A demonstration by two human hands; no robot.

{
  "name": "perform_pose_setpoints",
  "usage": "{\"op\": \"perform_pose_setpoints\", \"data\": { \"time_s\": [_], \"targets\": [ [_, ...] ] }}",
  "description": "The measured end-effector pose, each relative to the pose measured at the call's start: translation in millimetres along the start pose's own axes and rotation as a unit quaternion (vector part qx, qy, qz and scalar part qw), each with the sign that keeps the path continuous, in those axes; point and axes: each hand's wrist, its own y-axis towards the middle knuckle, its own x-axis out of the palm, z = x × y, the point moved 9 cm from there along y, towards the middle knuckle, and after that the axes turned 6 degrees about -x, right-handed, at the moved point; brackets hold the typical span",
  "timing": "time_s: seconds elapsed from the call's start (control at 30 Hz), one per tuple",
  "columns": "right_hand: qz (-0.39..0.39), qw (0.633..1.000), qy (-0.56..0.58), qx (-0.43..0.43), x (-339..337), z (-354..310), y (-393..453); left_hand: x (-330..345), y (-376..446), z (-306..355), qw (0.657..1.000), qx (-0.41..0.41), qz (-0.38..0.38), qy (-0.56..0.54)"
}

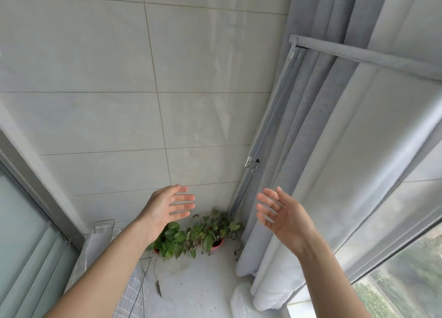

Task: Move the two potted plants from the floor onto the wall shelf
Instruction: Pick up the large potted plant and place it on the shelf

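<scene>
Both hands reach out, holding nothing, above two potted plants standing on the floor in the corner.

The left hand (165, 210) and the right hand (284, 218) are held out in the air with palms turned toward each other, fingers straight and slightly spread, gripping nothing and touching nothing. Below and between them, on the pale floor (203, 286) where the tiled wall (119, 78) meets the grey curtain (311, 150), stand the two plants, their leaves mingling. The left potted plant (171, 242) has broad green leaves that hide most of its red pot; only a bit of rim shows. The right potted plant (210, 231) is in a pinkish-red pot filled with thinner stems, smaller leaves and trailing vines spilling over its edge. A wire rack (102, 226) stands left of the plants against the wall.
</scene>
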Motion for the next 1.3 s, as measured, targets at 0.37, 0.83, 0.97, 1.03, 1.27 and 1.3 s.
{"op": "perform_pose_setpoints", "data": {
  "time_s": [0.37,0.83,0.97,1.03,1.27,1.3],
  "targets": [
    [0.068,0.997,-0.015,0.040,8.8,23.8,130.6,-32.1,144.7,1.7,0.997,-0.072,-0.003,0.009],
    [0.124,0.978,-0.046,0.163,-41.5,79.9,247.2,-53.1,243.3,-79.5,0.974,-0.213,0.075,0.027],
    [0.135,0.968,-0.041,0.209,-59.8,94.2,278.5,-52.3,265.0,-103.7,0.958,-0.260,0.120,0.019],
    [0.144,0.961,-0.044,0.232,-75.6,102.1,297.0,-44.8,280.0,-119.8,0.949,-0.284,0.135,0.012],
    [0.151,0.946,-0.066,0.279,-120.1,141.1,344.8,-27.2,310.5,-168.1,0.936,-0.321,0.147,0.002],
    [0.152,0.944,-0.066,0.286,-126.6,150.0,350.2,-28.8,314.7,-177.8,0.934,-0.325,0.150,0.000]
  ]
}}
